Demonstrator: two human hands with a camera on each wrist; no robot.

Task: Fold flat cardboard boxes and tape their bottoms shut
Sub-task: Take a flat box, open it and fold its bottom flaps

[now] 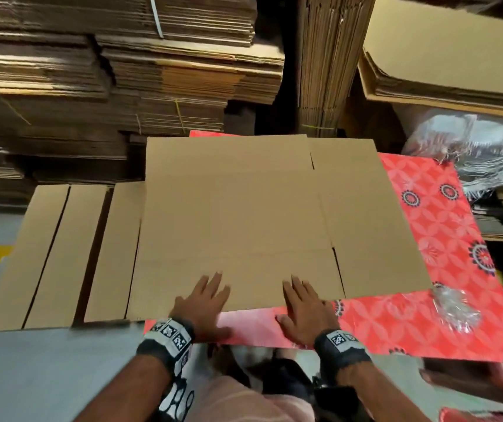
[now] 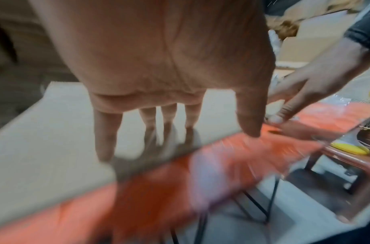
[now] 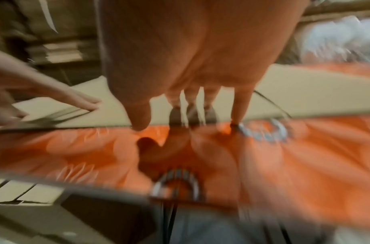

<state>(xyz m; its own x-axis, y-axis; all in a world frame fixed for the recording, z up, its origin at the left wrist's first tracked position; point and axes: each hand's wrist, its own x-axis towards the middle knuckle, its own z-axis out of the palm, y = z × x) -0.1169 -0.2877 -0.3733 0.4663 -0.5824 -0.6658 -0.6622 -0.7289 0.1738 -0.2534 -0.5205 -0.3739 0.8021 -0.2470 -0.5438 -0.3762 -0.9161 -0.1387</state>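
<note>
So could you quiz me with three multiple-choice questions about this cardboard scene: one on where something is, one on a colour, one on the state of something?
1. Where do both hands rest?
A. on the near edge of the flat cardboard box
B. on the far stacks
C. on the floor

2. What colour is the table cover?
A. blue
B. red-orange with patterns
C. plain white

3. What state is the box in?
A. folded and taped
B. half raised
C. lying flat

Answers:
1 A: the left hand and right hand lie with fingers on the flat cardboard box, at its near edge.
2 B: the table cover shows red-orange.
3 C: it lies flat, unfolded.
</note>
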